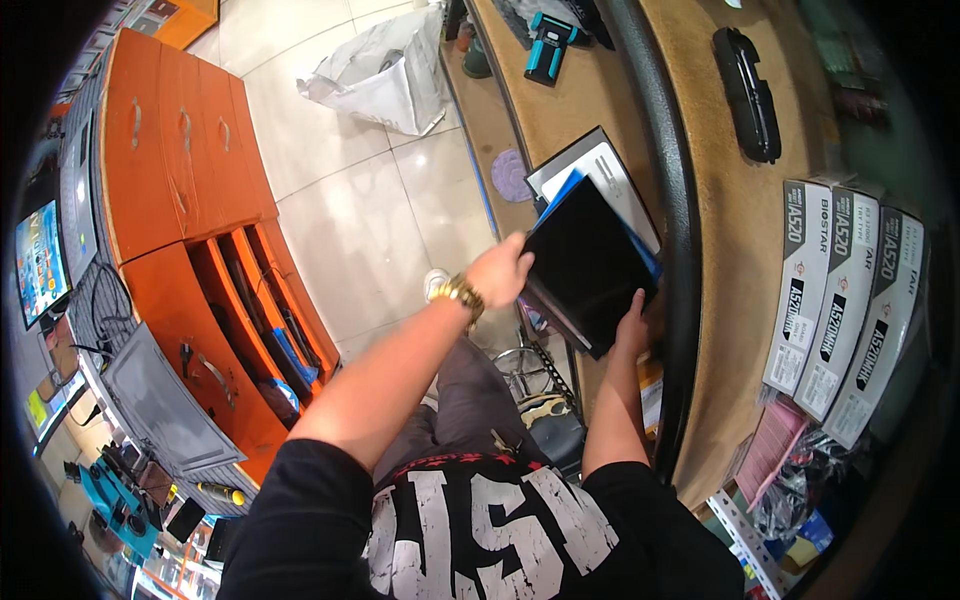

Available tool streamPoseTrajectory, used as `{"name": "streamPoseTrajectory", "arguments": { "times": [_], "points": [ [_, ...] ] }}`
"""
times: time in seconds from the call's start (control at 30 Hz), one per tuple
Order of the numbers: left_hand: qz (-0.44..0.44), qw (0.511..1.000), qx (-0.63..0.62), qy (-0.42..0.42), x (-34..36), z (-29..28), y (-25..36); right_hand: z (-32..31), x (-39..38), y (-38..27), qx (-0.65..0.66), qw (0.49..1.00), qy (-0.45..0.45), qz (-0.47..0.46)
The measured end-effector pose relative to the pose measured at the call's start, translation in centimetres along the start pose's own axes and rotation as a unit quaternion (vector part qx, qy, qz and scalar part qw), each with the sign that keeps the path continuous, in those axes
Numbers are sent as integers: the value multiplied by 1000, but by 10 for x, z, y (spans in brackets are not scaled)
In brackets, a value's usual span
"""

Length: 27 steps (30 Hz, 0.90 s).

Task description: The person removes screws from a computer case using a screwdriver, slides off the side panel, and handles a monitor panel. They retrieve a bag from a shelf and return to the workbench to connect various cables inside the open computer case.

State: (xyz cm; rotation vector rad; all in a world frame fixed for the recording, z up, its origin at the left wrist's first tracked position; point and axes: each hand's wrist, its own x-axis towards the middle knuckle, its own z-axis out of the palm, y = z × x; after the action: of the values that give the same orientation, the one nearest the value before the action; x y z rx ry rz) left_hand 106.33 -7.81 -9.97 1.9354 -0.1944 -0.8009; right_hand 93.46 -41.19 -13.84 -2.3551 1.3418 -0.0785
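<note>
A black glossy flat panel (589, 258) lies at a slant on a stack, over a blue sheet (563, 193) and a white, dark-edged panel (606, 176), on the brown lower shelf at my right. My left hand (498, 272) has its fingers curled at the panel's left edge. My right hand (630, 323) grips the lower right edge of the same panel, thumb on top. Some of the items under the panel are hidden.
Orange cabinets (176, 150) line the left, beside electronics (125, 500). A white bag (375, 70) sits on the tiled floor. The raised counter (720, 290) at right holds boxes (800, 280) and a black case (745, 95). A teal-black device (546, 50) lies on the lower shelf.
</note>
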Motion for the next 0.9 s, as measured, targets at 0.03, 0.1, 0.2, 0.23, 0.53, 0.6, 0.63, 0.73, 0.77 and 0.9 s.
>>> {"name": "streamPoseTrajectory", "arguments": {
  "times": [0.03,0.1,0.2,0.23,0.53,0.6,0.63,0.73,0.77,0.9],
  "points": [
    [15,999,20,23,19,-11,7,3,-3,-12,48,999,2,-10],
    [15,992,92,81,53,-31,13,-5,-27,-81,128,991,-8,42],
    [6,988,129,82,89,-46,54,11,17,-46,-1,992,-56,109],
    [4,988,128,86,93,-45,54,12,17,-52,-1,993,-59,105],
    [-58,982,98,148,89,-45,42,17,19,-70,-15,996,-76,33],
    [-70,983,105,135,77,-47,46,30,41,-27,10,999,-24,-47],
    [-76,986,111,96,70,-47,40,35,50,-10,26,996,-2,-85],
    [-166,981,65,-73,44,-54,4,40,37,-22,72,995,0,-67],
    [-164,982,15,-96,32,-57,-11,38,32,-34,15,996,-6,-88],
    [-169,953,-248,-32,-26,-42,-31,29,-4,-71,2,997,-16,-73]
  ]
}}
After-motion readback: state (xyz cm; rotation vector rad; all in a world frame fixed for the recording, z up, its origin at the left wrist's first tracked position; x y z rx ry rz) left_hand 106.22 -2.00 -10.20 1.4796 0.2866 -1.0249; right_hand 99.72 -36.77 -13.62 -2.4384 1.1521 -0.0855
